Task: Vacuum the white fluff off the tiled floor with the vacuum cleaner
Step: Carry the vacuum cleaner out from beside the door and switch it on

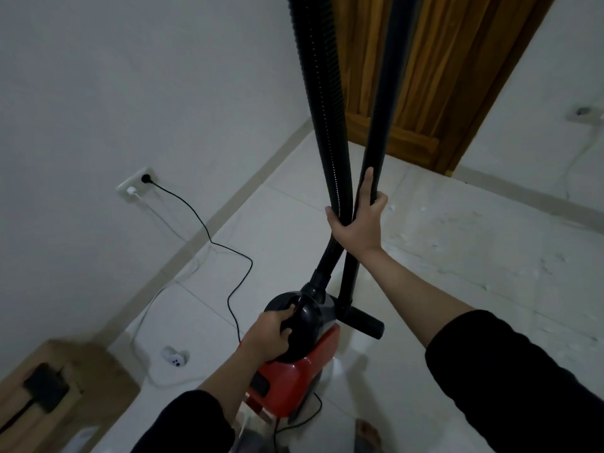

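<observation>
Two holds noted. We judge the red vacuum cleaner (294, 371) moderately heavy and rigid, best lifted by its black top handle, where the left hand (271, 338) has its fingers clenched round it. The right hand (358, 220) grasps the ribbed, flexible hose (322, 125) and stiff wand (382, 109) together. White fluff (457, 243) lies scattered on the tiled floor (294, 223), well right of the body.

Your vacuum cleaner (294, 364) stands on the tiled floor (457, 256) before you; wall socket (135, 186) and cardboard box (65, 397) to its left, door (425, 76) behind, white fluff (434, 230) scattered to its right.
</observation>
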`<state>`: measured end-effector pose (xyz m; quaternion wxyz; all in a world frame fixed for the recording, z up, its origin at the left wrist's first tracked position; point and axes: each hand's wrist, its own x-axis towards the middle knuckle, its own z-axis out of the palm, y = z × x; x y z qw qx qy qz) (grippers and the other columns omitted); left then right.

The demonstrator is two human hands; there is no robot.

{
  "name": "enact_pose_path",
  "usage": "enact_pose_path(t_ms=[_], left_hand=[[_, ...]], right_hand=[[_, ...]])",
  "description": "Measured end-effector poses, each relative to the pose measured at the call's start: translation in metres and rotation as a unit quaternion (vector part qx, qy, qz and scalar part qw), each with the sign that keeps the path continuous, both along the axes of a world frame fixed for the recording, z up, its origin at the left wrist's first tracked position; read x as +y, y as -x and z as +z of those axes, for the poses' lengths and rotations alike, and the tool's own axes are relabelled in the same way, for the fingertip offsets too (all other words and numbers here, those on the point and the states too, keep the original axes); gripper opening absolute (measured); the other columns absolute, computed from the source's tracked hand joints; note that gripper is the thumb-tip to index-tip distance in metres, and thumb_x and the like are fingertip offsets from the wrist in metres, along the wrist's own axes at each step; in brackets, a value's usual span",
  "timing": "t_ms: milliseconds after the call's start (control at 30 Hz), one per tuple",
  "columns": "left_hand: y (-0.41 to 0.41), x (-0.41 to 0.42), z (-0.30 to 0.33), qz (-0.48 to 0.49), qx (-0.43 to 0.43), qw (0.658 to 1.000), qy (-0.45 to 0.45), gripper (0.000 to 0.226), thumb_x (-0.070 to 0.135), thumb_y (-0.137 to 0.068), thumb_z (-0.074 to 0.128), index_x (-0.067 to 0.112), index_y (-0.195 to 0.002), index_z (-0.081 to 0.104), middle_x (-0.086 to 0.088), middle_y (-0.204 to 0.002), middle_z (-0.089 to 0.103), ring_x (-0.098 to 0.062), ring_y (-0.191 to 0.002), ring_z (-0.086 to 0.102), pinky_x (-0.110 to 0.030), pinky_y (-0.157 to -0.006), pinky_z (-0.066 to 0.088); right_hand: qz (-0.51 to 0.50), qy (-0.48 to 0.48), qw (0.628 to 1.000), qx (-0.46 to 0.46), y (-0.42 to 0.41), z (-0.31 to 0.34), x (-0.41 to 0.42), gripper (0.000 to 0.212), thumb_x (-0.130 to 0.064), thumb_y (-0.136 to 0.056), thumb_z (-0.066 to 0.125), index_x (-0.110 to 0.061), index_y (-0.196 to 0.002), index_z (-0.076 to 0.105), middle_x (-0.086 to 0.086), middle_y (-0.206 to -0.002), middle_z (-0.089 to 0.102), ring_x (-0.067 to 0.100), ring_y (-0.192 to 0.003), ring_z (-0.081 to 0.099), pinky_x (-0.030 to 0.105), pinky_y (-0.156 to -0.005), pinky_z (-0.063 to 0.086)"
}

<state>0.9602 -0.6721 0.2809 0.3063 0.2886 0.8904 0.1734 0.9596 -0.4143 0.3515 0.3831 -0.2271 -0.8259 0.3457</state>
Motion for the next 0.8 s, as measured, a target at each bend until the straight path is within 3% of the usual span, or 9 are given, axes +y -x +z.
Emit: enact_pose_path(t_ms=[100,267,467,600,800], left_hand=[[0.028,-0.015,-0.001,-0.023,-0.006,1.0,-0.011,0.062,0.014,-0.089,0.055,0.023,-0.147,0.036,-0.011,-0.136,0.056,-0.027,-0.125,0.053,-0.028,-0.103,0.043],[0.086,-0.049,-0.008,-0.073,0.001,0.997,-0.017,0.06,0.013,-0.09,0.055,0.019,-0.147,0.036,-0.011,-0.132,0.058,-0.025,-0.12,0.055,-0.022,-0.099,0.039],[0.14,-0.086,-0.019,-0.149,0.012,0.989,-0.014,0.06,0.011,-0.093,0.049,0.016,-0.15,0.029,-0.014,-0.108,0.067,-0.021,-0.091,0.061,-0.01,-0.068,0.031],[0.164,-0.094,-0.039,-0.156,0.006,0.988,0.0,0.06,0.011,-0.094,0.049,0.015,-0.15,0.028,-0.014,-0.104,0.068,-0.012,-0.079,0.052,-0.011,-0.066,0.033],[0.186,-0.086,-0.105,-0.128,-0.024,0.991,-0.014,0.06,0.009,-0.092,0.05,0.016,-0.149,0.031,-0.015,-0.102,0.068,-0.026,-0.091,0.064,-0.015,-0.073,0.039]], right_hand=[[-0.005,0.006,1.0,-0.007,0.021,-0.002,-0.018,0.108,-0.046,-0.079,0.07,-0.042,-0.149,-0.012,0.018,-0.117,0.034,0.025,-0.085,0.052,0.038,-0.08,0.058],[-0.045,-0.022,0.999,0.021,0.057,-0.011,-0.06,0.113,-0.046,-0.078,0.067,-0.053,-0.148,-0.022,0.021,-0.114,0.036,0.03,-0.087,0.052,0.027,-0.073,0.053],[-0.066,-0.031,0.997,0.02,0.088,-0.032,-0.1,0.115,-0.045,-0.079,0.067,-0.051,-0.148,-0.025,0.024,-0.117,0.036,0.019,-0.082,0.046,0.022,-0.073,0.045],[-0.064,-0.02,0.998,0.013,0.108,-0.057,-0.109,0.115,-0.047,-0.078,0.066,-0.052,-0.146,-0.026,0.02,-0.118,0.033,0.028,-0.086,0.052,0.025,-0.078,0.047],[-0.066,-0.014,0.998,0.013,0.136,-0.118,-0.105,0.114,-0.046,-0.077,0.067,-0.056,-0.145,-0.025,0.021,-0.118,0.033,0.033,-0.088,0.054,0.031,-0.08,0.052]])
